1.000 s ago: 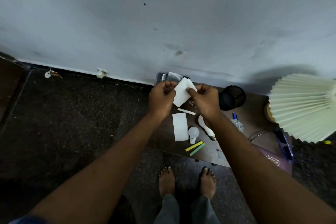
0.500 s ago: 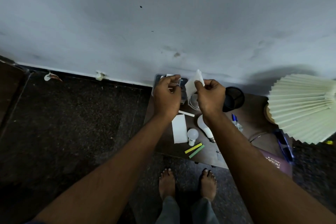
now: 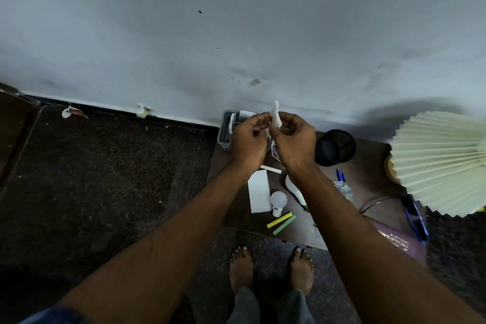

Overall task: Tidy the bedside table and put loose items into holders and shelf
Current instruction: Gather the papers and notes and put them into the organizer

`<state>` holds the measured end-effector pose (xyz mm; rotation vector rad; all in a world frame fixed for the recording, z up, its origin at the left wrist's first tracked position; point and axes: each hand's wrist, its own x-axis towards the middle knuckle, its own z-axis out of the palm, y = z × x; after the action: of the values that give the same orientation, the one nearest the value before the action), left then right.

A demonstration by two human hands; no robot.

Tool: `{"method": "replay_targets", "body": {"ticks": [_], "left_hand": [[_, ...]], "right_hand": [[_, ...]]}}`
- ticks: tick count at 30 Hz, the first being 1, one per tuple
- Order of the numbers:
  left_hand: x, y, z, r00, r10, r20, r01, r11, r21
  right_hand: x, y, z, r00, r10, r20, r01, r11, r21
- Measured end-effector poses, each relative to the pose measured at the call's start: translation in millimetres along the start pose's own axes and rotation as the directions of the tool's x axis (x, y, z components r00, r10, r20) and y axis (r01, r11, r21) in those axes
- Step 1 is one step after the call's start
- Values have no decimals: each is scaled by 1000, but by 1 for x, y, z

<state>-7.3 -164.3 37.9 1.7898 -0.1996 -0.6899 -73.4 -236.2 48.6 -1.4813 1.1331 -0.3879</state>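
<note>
Both hands meet above the back left of the brown bedside table (image 3: 236, 208). My left hand (image 3: 249, 139) and my right hand (image 3: 294, 139) pinch a folded white paper (image 3: 275, 116), which stands edge-up between the fingertips. Behind and under the hands sits a grey tray holder (image 3: 224, 131) against the wall. On the table lie a flat white paper (image 3: 259, 191), a thin white strip (image 3: 271, 169), two white bulbs (image 3: 278, 201), a yellow chalk stick (image 3: 279, 219) and a green chalk stick (image 3: 284, 225). A black mesh cup holder (image 3: 335, 147) stands to the right.
A pleated pale green lampshade (image 3: 441, 163) overhangs the table's right end. Blue pens (image 3: 340, 176), blue glasses (image 3: 415, 218), a dark cable and a purple optical case (image 3: 397, 242) lie on the right. My bare feet (image 3: 271, 268) stand on the dark floor by the table's front edge.
The paper was held flat and wide a second ago; now it is folded narrow and upright, with both hands brought close together nearer the wall.
</note>
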Motion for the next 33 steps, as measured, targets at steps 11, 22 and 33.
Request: {"method": "replay_targets", "body": {"ticks": [11,22,33], "left_hand": [[14,-23,3,998,-50,32,47,995,92],[21,-45,1,999,-46,-6,46,982,181],[-6,-52,-8,999,-42,-33,46,990,134]], "right_hand": [[10,18,13,999,16,31,-16,1000,-21],[7,34,20,1000,-1,19,2,998,-70],[-24,34,9,1000,-1,-6,1,999,-36]]}}
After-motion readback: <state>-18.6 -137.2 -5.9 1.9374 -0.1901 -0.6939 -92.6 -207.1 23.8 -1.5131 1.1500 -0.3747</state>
